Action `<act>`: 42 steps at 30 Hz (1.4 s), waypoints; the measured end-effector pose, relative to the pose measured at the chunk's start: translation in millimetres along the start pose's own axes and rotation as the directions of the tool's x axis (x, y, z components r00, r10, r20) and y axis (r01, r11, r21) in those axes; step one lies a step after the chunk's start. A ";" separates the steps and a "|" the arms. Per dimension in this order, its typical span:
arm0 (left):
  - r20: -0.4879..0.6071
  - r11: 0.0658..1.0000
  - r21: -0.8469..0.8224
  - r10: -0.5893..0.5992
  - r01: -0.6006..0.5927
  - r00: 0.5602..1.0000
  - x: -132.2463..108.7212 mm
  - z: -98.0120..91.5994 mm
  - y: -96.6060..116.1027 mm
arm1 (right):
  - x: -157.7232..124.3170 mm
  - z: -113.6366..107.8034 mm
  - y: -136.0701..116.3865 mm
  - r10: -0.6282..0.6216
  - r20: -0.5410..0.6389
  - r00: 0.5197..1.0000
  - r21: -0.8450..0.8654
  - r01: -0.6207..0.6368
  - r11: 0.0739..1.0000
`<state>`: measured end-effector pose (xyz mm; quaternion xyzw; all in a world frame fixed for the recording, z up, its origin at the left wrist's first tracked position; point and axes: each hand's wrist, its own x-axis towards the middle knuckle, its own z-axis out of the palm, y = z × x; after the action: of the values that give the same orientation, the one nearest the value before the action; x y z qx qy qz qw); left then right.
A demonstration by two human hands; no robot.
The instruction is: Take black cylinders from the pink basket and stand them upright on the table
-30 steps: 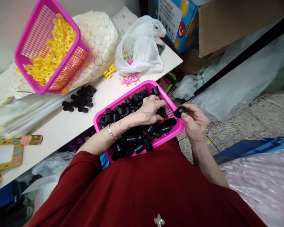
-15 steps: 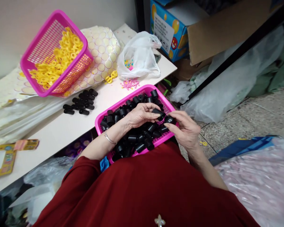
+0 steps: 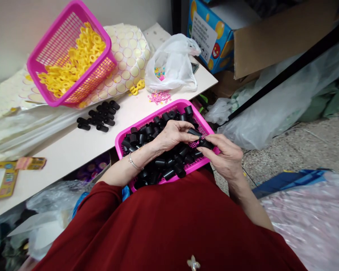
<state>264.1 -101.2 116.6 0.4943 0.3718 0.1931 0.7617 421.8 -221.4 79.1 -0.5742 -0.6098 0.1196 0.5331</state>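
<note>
A pink mesh basket (image 3: 121, 138) full of short black plastic tubes (image 3: 164, 165) rests on my lap against the table edge. My left hand (image 3: 173, 134) is over the basket, its fingers pinched on one black tube (image 3: 194, 132). My right hand (image 3: 224, 156) is at the basket's right rim, fingers closed on another black piece (image 3: 205, 143). The two pieces nearly meet end to end between my hands. A silver bracelet sits on my left wrist.
On the white table (image 3: 73, 150) lie a small pile of black tubes (image 3: 98, 116), a tilted pink basket of yellow rings (image 3: 70, 60), a white plastic bag (image 3: 172, 62) with coloured beads, and scattered pink beads (image 3: 159, 98). Cardboard boxes and plastic sheeting crowd the right.
My right hand brought its black piece in from beyond the basket's rim to meet my left hand, which lifted a tube out of the pile.
</note>
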 end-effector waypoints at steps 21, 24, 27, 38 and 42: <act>-0.015 0.997 0.067 -0.037 0.038 0.999 -1.0 -7.5 -1.8 | 4.6 -0.3 -4.2 0.080 0.087 0.993 -0.008 -0.080 0.997; 0.016 0.995 0.084 -0.047 0.045 0.999 -1.9 -6.8 -2.2 | 4.9 4.0 -3.7 0.053 0.089 0.995 0.015 -0.055 0.998; 0.073 0.992 0.090 -0.097 0.090 0.993 -3.3 -4.6 -3.7 | 3.2 10.9 0.1 0.090 0.030 0.996 0.078 -0.092 0.993; 0.191 0.941 -0.223 -0.213 0.253 0.958 -11.1 5.9 -6.8 | 17.2 38.0 16.6 -0.101 0.043 0.994 0.104 0.096 0.990; 0.220 0.950 -0.170 -0.221 0.261 0.950 -20.9 -8.0 1.2 | 26.9 51.5 4.0 0.110 0.036 0.993 0.260 -0.116 0.959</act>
<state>244.6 -109.6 123.6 0.3840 0.3309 0.0837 0.8579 389.7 -173.8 69.1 -0.5314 -0.5606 0.2352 0.5900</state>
